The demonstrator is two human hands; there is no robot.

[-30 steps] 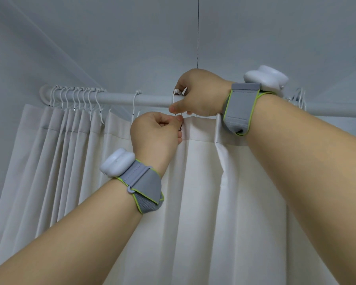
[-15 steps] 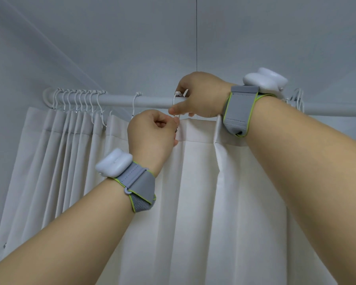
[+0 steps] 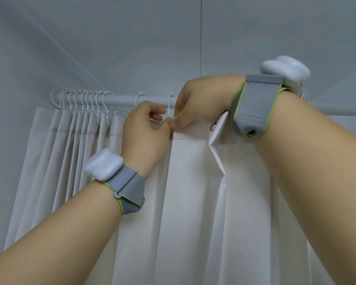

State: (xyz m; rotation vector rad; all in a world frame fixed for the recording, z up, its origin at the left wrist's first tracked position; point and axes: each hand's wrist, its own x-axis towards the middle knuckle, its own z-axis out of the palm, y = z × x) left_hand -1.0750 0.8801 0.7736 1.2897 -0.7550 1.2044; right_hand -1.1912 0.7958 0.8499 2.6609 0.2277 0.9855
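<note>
A white shower curtain (image 3: 193, 182) hangs from a white rod (image 3: 121, 99) by white hooks. One hook (image 3: 169, 105) hangs on the rod just left of my right hand. My left hand (image 3: 146, 130) is raised below the rod and pinches the curtain's top edge at the hook's lower end. My right hand (image 3: 201, 99) reaches in from the right, in front of the rod, and its fingertips pinch the same edge right beside my left fingers. An empty metal eyelet (image 3: 213, 126) shows in the folded top edge under my right wrist.
Several hooks (image 3: 84, 103) are bunched at the rod's left end, holding the gathered curtain folds. Another single hook (image 3: 140, 98) hangs left of my hands. Grey walls and ceiling close in above. Both wrists wear grey straps with white devices.
My right hand has come down from the rod to the curtain's top edge. My left hand shifted slightly left. The eyelet under my right wrist has come into sight.
</note>
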